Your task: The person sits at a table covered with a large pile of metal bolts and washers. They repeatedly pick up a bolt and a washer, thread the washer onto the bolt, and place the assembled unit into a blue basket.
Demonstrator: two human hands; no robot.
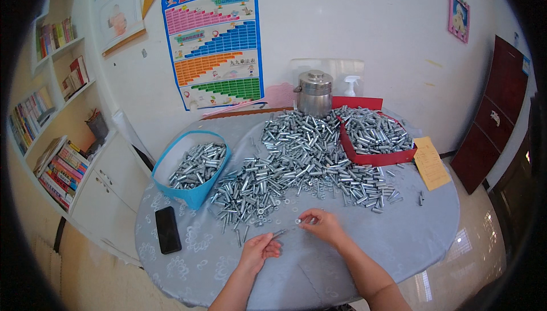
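Note:
My left hand [259, 249] pinches a silver metal bolt [279, 233] that points up and to the right. My right hand [320, 225] holds a small washer or nut [298, 220] at its fingertips, a short gap from the bolt's tip. Both hands hover over the near part of a round table with a grey patterned cloth [399, 237]. Just beyond them lies a big loose heap of silver bolts and sleeves [296, 163] with small washers scattered along its near edge.
A blue basket [194, 168] of metal parts sits left, a red box [376, 137] of them at the back right. A black phone [168, 229] lies front left, a yellow paper [431, 163] right. A steel pot [314, 92] stands by the wall; bookshelves [57, 140] left.

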